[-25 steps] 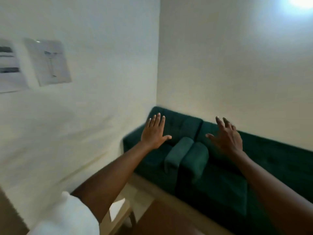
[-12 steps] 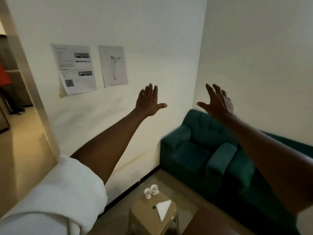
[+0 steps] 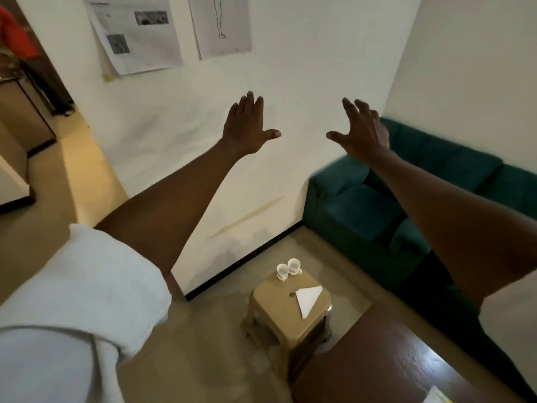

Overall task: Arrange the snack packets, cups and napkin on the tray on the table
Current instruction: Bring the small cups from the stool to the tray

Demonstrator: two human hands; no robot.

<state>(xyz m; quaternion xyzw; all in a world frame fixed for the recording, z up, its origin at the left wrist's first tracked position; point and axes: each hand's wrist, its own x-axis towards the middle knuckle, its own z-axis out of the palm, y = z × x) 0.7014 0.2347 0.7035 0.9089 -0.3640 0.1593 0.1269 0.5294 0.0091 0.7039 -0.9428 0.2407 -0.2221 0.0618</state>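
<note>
Two white cups (image 3: 288, 268) with faint dark markings stand on a tan plastic stool (image 3: 290, 309), beside a plain white napkin (image 3: 308, 296). At 5 o'clock the table (image 3: 377, 365) is glossy reddish brown. The sofa (image 3: 406, 193) at 3 o'clock is deep teal; the sleeve (image 3: 72, 301) is white.
</note>
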